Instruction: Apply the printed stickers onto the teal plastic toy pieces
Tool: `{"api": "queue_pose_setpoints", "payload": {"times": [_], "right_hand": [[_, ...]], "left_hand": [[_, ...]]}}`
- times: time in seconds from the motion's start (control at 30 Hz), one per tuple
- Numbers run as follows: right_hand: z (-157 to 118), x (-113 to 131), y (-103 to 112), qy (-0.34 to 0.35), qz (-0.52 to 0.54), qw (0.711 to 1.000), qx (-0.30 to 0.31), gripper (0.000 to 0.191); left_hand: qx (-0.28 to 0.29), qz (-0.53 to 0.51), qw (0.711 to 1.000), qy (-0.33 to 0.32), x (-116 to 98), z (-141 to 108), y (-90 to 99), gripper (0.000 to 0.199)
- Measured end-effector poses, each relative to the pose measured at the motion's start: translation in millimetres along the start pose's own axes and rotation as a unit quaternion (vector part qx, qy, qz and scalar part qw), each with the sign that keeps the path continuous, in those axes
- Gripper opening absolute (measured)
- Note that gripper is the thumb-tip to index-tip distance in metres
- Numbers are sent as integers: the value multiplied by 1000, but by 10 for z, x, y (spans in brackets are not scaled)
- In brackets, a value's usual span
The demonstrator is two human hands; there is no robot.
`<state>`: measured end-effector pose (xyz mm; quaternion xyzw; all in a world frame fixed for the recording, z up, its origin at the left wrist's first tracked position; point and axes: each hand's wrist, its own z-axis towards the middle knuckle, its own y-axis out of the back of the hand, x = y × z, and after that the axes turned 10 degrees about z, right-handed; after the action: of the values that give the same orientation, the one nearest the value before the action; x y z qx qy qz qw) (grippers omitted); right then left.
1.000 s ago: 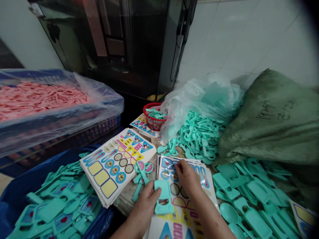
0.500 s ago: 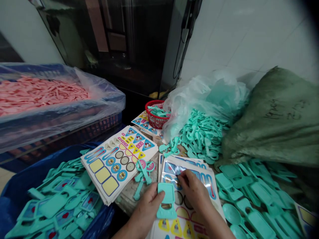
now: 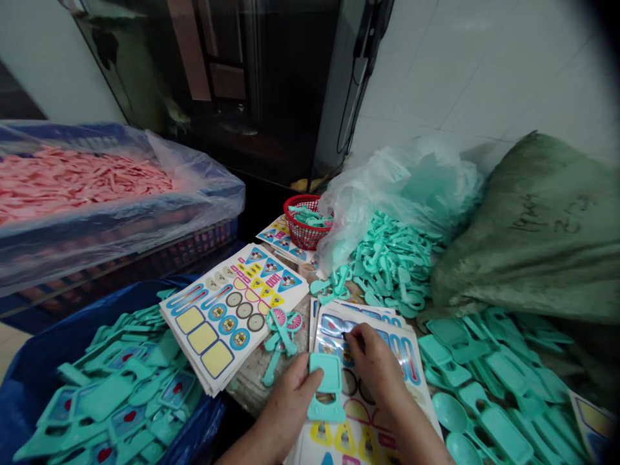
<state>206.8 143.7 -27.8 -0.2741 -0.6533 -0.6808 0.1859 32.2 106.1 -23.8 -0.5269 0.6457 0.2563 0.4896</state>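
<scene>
My left hand grips a teal plastic toy piece, with a square recessed panel above a cut-out, thumb lying on its side edge. The piece is over the lower left part of a glossy sticker sheet on a stack. My right hand bends over the same sheet, its thumb and forefinger pinched at a blue rectangular sticker near the top. How far that sticker is lifted, I cannot tell. Left of the toy piece lie a few teal pieces with pink wheel-like stickers.
Another sticker stack lies left. A blue-lined container holds teal pieces, some with heart stickers. Loose teal pieces lie right, below a green sack. Behind are a red basket and a bag; pink parts fill a crate.
Little differs. Both hands keep their places, with the toy piece raised very slightly and the right fingertips a touch higher on the sheet.
</scene>
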Motion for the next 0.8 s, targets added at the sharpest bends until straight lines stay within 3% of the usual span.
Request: {"api": "queue_pose_setpoints", "payload": {"times": [0.23,0.53,0.63,0.8], "right_hand": [[4,1,8,-22,28,999,5,14],[68,30,9,-83,157,984,-13,20],[128,54,35,-102,255,962,4,27],[118,119,267,-116,436,891,43,39]], "left_hand": [[-3,39,999,-9,-7,15,18,29],[-15,63,998,-15,8,34,29,29],[-16,65,998,-16,14,29,23,26],[-25,55,998,-13,-11,8,13,20]]}}
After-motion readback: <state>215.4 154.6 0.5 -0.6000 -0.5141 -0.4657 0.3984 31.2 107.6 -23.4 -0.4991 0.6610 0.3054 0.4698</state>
